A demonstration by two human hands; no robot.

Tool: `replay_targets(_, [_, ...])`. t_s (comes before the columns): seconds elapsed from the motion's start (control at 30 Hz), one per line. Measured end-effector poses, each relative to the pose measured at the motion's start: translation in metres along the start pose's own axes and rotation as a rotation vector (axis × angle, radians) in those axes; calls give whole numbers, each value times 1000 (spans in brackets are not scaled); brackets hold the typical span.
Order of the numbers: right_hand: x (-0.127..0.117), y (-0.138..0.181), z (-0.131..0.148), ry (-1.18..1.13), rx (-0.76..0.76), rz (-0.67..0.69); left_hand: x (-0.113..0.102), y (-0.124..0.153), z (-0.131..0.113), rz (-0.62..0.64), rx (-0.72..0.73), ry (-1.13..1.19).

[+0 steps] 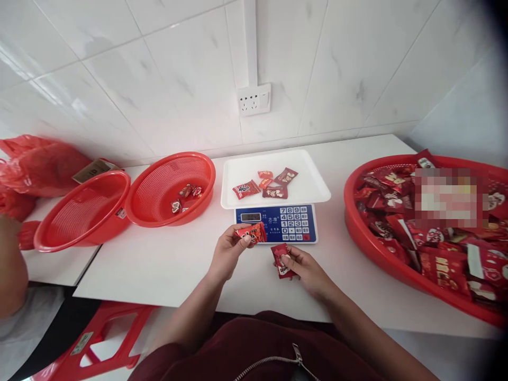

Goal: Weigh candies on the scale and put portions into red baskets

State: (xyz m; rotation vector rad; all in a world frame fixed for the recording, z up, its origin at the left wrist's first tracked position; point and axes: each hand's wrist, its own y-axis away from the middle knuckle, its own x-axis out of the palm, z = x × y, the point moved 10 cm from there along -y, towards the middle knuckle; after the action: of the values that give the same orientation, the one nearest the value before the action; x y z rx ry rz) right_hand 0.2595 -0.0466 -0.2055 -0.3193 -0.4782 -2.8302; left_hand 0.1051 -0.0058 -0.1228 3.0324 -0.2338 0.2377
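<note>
My left hand (230,250) pinches a bright red snack packet (254,233) over the front edge of a digital scale (270,218). Closed around a dark red snack packet (281,262), my right hand (307,271) is just in front of the scale, above the white table. A white tray (317,185) rests on the scale, and several red and maroon packets (275,192) lie in it. The scale's small display is lit, but its digits are too blurred to read surely.
To the right stands a big red basket (351,211) heaped with packets. Two red baskets are at left; the nearer-to-scale basket (154,174) holds a few packets. Red plastic bags (43,164), a red stool (115,328) and another person's arm (11,264) are farther left.
</note>
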Motion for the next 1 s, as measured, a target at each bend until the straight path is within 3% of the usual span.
replay_targets(0.17, [4,1,3,29,-4,18,-1,-29,-52,-155,265,-505])
replay_targets(0.27, [8,1,4,52,-12,52,11,-51,-80,-215,464,-822])
replay_targets(0.4, [8,3,7,53,-46,58,25,-65,-89,-213,608,-1080])
replay_targets(0.5, [5,4,8,40,-71,41,25,-45,-87,-222,672,-1034])
replay_targets(0.6, [6,4,6,30,-70,53,28,-16,-64,-115,584,-918])
replay_targets(0.77, [27,9,8,172,-115,201,45,22,8,205,205,-792])
replay_targets(0.9, [36,14,10,391,-165,213,39,32,39,218,8,-694])
replay_targets(1.0, [34,14,7,468,-137,188,35,32,46,204,-37,-656])
